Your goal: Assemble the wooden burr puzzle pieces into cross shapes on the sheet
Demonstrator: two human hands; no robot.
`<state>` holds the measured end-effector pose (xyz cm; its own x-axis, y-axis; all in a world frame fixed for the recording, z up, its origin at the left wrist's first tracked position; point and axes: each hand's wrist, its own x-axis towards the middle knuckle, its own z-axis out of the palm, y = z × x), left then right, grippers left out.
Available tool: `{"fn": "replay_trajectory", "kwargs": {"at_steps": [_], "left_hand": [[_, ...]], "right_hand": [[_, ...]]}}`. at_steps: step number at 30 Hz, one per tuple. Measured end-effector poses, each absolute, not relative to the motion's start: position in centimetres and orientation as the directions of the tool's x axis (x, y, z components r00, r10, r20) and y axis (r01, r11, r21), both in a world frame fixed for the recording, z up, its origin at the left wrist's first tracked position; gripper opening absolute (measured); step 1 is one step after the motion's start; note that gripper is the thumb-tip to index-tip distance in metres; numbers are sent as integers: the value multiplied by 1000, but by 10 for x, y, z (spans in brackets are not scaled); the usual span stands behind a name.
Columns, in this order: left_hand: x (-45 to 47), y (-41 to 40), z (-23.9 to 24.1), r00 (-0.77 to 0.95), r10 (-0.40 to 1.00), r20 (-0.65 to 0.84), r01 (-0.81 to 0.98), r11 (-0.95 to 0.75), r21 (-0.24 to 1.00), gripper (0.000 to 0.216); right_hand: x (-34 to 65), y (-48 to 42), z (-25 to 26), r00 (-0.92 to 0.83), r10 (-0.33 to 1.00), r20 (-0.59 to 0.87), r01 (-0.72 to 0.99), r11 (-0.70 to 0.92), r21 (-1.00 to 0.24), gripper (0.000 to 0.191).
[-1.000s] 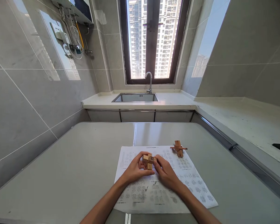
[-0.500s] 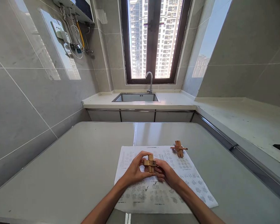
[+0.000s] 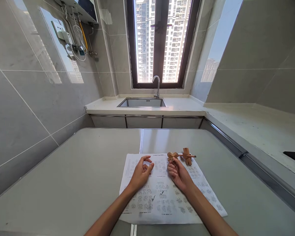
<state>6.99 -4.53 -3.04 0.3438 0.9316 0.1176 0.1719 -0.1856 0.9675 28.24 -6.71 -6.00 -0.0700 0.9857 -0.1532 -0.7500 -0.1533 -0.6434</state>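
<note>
A small wooden cross-shaped puzzle [image 3: 172, 156] sits at the far edge of a printed paper sheet [image 3: 162, 196], with the fingertips of my right hand [image 3: 178, 173] on it. Right beside it lies a second wooden puzzle [image 3: 187, 156] with a thin stick through it. My left hand [image 3: 141, 173] hovers over the sheet with its fingers loosely curled and nothing in them.
The sheet lies on a grey table [image 3: 76, 177]. Beyond it a white counter holds a steel sink [image 3: 142, 103] and tap [image 3: 157, 86] under a window. A counter [image 3: 260, 127] runs along the right; tiled wall on the left.
Both hands held the cross-shaped puzzle over the sheet's middle. My right hand has carried it to the far right beside the other puzzle. My left hand has let go.
</note>
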Motion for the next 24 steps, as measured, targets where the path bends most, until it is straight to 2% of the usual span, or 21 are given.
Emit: {"fn": "replay_trajectory", "kwargs": {"at_steps": [6, 14, 17, 20, 24], "left_hand": [[69, -48, -30, 347, 929, 132, 274, -235, 933, 41], [68, -49, -26, 353, 926, 135, 331, -258, 908, 34], [68, -50, -22, 357, 923, 143, 342, -271, 900, 32], [68, -51, -20, 364, 921, 138, 357, -274, 893, 32], [69, -50, -21, 371, 918, 139, 360, -280, 890, 30]], "right_hand": [[293, -63, -64, -31, 996, -88, -774, -79, -628, 34], [300, -61, -66, 46, 993, -105, -795, -27, -605, 26], [295, -64, -64, 50, 991, -123, -751, -44, -659, 24], [283, -69, -60, 51, 992, -114, -679, -50, -733, 31], [266, -76, -57, 44, 998, -52, -440, -27, -898, 35]]}}
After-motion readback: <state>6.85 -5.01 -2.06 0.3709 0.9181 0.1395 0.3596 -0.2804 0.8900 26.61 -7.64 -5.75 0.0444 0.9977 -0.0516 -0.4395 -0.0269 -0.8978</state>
